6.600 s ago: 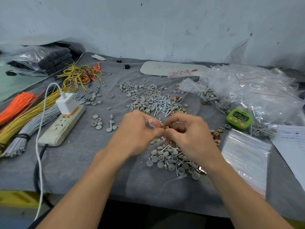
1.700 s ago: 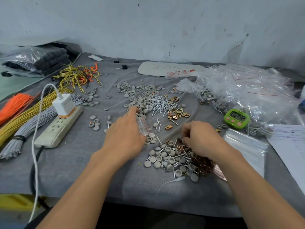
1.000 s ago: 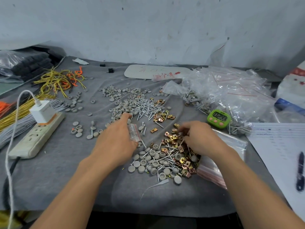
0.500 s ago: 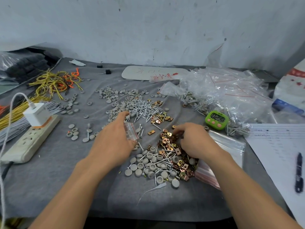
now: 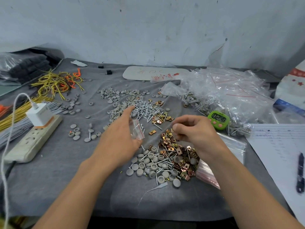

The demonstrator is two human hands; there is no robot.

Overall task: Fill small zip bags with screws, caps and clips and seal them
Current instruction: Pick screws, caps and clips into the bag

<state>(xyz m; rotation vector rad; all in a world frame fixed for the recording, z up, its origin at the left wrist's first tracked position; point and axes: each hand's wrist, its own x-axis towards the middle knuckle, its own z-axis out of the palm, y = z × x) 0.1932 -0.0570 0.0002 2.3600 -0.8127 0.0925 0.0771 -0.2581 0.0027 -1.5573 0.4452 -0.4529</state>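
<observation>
One grey cloth-covered table (image 5: 49,179) carries everything. At its far right lies one big heap of crumpled clear plastic zip bags (image 5: 227,90), too tangled to count; some hold screws and caps. One white lined paper sheet (image 5: 277,146) is cut off by the right edge, with one dark pen (image 5: 300,172) on it. One flat stack of clear zip bags (image 5: 234,146) is mostly hidden under the right forearm. One white power strip (image 5: 31,141) sits at the left. The loose parts form two main spreads, both too many to count: a far one of silver screws (image 5: 145,109) with round grey plastic caps (image 5: 118,95) beside them, and a near mixed pile of brass-coloured square clips (image 5: 175,146), caps and screws. Two bare hands work between these. The left hand (image 5: 118,142) pinches one small clear zip bag with a red line (image 5: 137,129), index finger stretched out to the edge of the far screws. The bag's long axis runs away from the person, and its red-lined edge faces right. The right hand (image 5: 196,131) hovers over the clips with fingers curled and thumb tucked in; I cannot tell if it holds anything. One small green digital timer (image 5: 218,119) stands just behind it.
</observation>
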